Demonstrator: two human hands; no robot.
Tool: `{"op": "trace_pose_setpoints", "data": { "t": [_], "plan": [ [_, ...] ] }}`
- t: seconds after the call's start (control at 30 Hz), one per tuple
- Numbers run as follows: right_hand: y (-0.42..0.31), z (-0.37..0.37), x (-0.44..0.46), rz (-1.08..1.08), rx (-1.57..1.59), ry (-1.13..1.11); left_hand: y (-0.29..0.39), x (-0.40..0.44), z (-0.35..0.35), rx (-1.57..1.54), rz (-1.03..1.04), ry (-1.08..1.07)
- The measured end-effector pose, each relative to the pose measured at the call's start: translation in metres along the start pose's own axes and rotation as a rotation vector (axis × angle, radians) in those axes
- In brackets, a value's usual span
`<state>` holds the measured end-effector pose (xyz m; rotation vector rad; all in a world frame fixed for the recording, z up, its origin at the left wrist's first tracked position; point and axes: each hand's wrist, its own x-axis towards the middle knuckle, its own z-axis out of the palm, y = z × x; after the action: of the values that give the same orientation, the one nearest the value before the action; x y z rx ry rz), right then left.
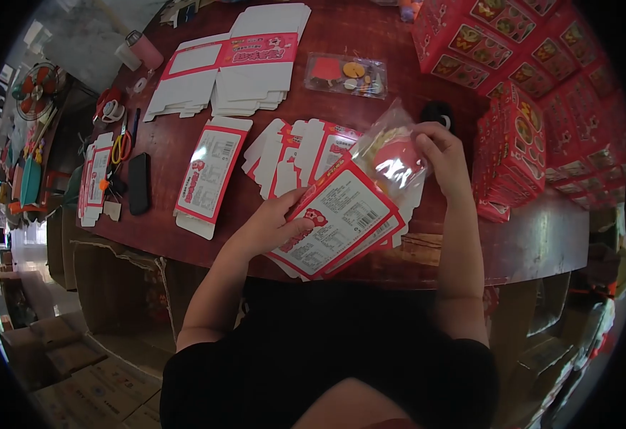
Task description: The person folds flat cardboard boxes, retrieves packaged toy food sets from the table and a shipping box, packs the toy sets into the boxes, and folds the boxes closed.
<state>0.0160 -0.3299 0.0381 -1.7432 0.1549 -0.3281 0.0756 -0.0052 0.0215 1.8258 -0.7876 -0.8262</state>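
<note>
Your left hand (pixel 276 227) grips a red-and-white carton (pixel 345 212) while your right hand (pixel 441 154) pinches a clear bag (pixel 393 159) at its far right end.

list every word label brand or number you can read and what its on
No text is clear enough to quote.
Held carton: print too small, red lettering blurred.
Narrow cartons: print too small.
Flat white cartons: lettering on red band, blurred.
Stacked red boxes: any lettering too small.
</note>
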Motion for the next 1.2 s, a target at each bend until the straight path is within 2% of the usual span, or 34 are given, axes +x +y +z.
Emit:
{"op": "trace_pose_setpoints", "data": {
  "t": [0.03,0.1,0.13,0.23,0.27,0.33,0.4,0.5,0.53,0.63,0.67,0.73,0.8,0.83,0.87,0.9,0.97,1.0,1.1,1.2],
  "plan": [
    [0.0,0.004,-0.003,-0.111,-0.138,-0.079,-0.002,0.002,0.002,-0.012,0.014,0.014],
    [0.0,0.024,-0.018,-0.168,-0.215,-0.141,-0.008,0.002,0.005,-0.034,0.032,0.04],
    [-0.001,0.025,-0.02,-0.275,-0.501,-0.277,-0.008,0.001,0.005,-0.033,0.021,0.027],
    [0.01,0.037,-0.036,-0.278,-0.652,-0.435,-0.009,0.001,0.001,-0.023,-0.016,0.027],
    [0.01,0.037,-0.035,-0.338,-0.635,-0.366,-0.007,0.0,-0.002,-0.014,-0.029,0.057],
    [0.013,0.033,-0.029,-0.208,-0.261,-0.06,-0.015,-0.004,-0.018,0.036,-0.012,0.2],
    [0.016,0.026,-0.025,-0.116,-0.085,0.142,-0.024,-0.013,-0.057,-0.01,-0.158,0.398],
    [0.025,0.011,-0.025,-0.037,-0.117,0.286,-0.037,-0.023,-0.127,-0.13,-0.081,0.483],
    [0.029,0.011,-0.026,-0.027,-0.189,0.24,-0.04,-0.024,-0.143,-0.118,-0.093,0.507],
    [0.051,0.02,-0.036,0.045,-0.407,0.139,-0.051,-0.012,-0.153,1.018,0.011,0.813],
    [0.053,0.023,-0.039,0.05,-0.485,0.106,-0.052,-0.005,-0.148,1.06,-0.009,0.853],
    [0.056,0.031,-0.048,0.067,-0.642,0.036,-0.025,0.01,-0.104,0.58,0.054,0.738],
    [0.057,0.041,-0.058,0.072,-0.679,0.02,-0.01,0.026,-0.046,0.306,-0.063,0.316],
    [0.056,0.044,-0.063,0.046,-0.734,-0.002,-0.013,0.029,-0.016,0.222,0.007,0.144],
    [0.056,0.048,-0.067,0.018,-0.789,-0.024,-0.021,0.032,0.015,0.358,0.114,0.175],
    [0.052,0.051,-0.069,0.11,-0.761,-0.063,-0.029,0.035,0.038,0.495,0.221,0.207],
    [0.037,0.061,-0.076,0.299,-0.7,-0.143,-0.038,0.04,0.062,0.643,0.182,0.229],
    [0.029,0.066,-0.079,0.394,-0.575,-0.092,-0.037,0.041,0.066,0.715,0.162,0.24],
    [0.047,0.066,-0.083,0.564,-0.004,-0.153,-0.034,0.048,0.051,0.757,0.218,0.12],
    [0.034,0.067,-0.082,0.569,-0.215,-0.248,-0.016,0.052,0.032,-0.047,-0.195,-0.167]
  ]
}}
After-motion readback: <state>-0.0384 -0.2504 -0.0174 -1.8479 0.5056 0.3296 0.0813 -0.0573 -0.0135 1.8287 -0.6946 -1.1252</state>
